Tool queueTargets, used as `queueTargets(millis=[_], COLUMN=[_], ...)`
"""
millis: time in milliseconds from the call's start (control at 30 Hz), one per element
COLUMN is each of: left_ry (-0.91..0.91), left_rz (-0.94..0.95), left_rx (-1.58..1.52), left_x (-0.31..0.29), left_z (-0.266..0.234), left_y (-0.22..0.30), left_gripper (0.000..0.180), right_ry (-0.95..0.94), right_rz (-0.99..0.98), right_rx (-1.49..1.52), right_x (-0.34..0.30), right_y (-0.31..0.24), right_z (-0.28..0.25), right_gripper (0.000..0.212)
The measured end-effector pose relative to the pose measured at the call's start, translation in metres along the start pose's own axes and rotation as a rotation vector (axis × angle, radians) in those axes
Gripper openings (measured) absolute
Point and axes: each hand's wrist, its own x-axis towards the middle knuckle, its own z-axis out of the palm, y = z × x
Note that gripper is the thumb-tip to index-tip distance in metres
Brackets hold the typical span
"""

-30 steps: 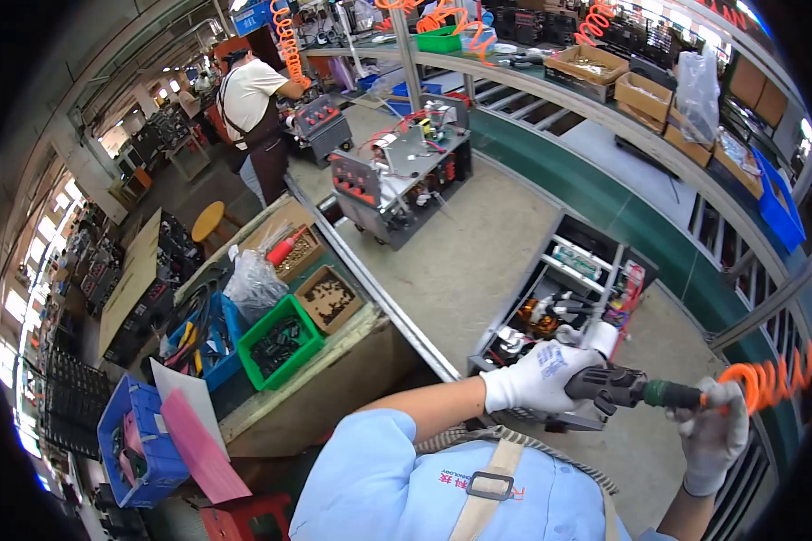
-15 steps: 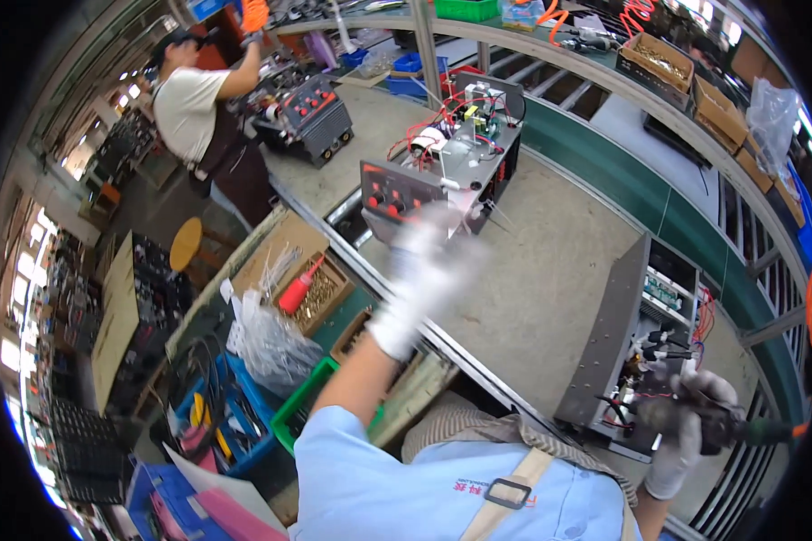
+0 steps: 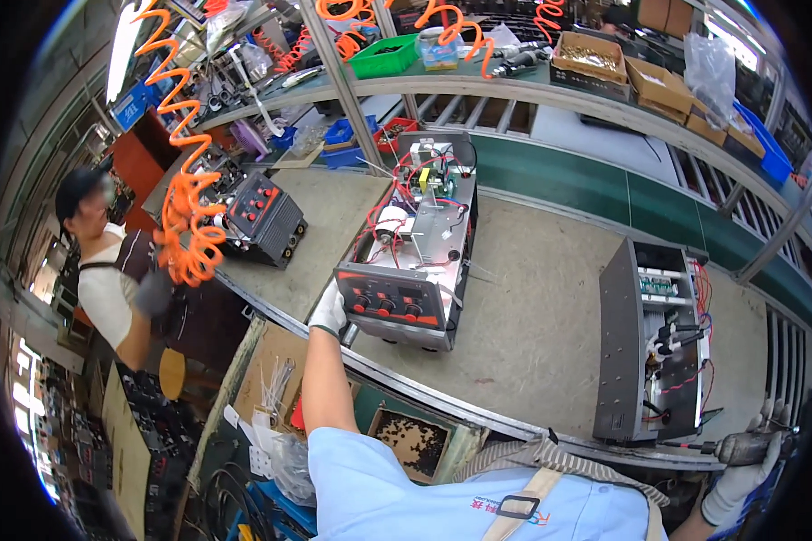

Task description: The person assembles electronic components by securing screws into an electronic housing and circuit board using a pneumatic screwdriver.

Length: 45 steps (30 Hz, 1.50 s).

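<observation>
My gloved left hand (image 3: 330,312) is closed at the left edge of the front panel of an open machine (image 3: 397,302), its fingertips partly hidden behind the panel. This machine has red knobs in front, with red wires, a white cylinder and circuit boards exposed on top. At the far right, my gloved right hand (image 3: 756,460) grips a power screwdriver (image 3: 740,448), whose bit points left by the bench's near edge. Just beside the bit stands a second machine (image 3: 618,352), its dark perforated cover facing left and its wired inside showing.
A co-worker (image 3: 108,279) stands at the left behind orange coiled hoses (image 3: 189,230), near another machine (image 3: 266,216). Below my left arm lies a box of small dark screws (image 3: 410,442). The shelf (image 3: 514,90) across the back carries a green bin (image 3: 383,59) and cardboard boxes (image 3: 591,59).
My left hand has gone from a blurred reach before the open machine to its front panel's left edge. My right hand has drawn the screwdriver out from the second machine's inside. The view has shifted.
</observation>
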Motion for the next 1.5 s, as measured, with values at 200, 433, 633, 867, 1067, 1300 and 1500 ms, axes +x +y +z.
queueTargets(millis=[200,433,633,867,1067,1300,1500], left_ry=[-0.083,0.018,-0.049,-0.048,-0.202,-0.287,0.573], left_rz=[-0.177,-0.161,-0.012,-0.092,0.034,0.149,-0.103], left_rx=[0.208,-0.066,0.226,0.388,0.977,1.252,1.262], left_x=[-0.058,-0.096,-0.162,-0.192,-0.208,-0.245,-0.269], left_z=[0.121,0.163,0.232,0.256,0.297,0.288,0.089], left_y=[0.038,0.001,0.020,0.018,-0.020,0.012,0.015], left_gripper=[0.023,0.014,0.011,0.014,0.036,0.033,0.020], right_ry=[-0.108,-0.205,-0.180,-0.199,-0.565,0.015,0.073], right_rz=[0.001,0.077,0.100,0.116,0.318,0.217,0.206], right_rx=[0.053,0.147,0.143,0.126,0.225,0.003,-0.066], right_x=[0.015,0.028,0.037,0.050,0.059,0.053,0.064], right_y=[-0.005,0.015,0.017,0.046,0.041,0.073,0.079], right_z=[0.013,0.029,0.043,0.050,0.018,0.058,0.047], right_gripper=[0.048,0.048,0.048,0.047,0.051,0.047,0.052])
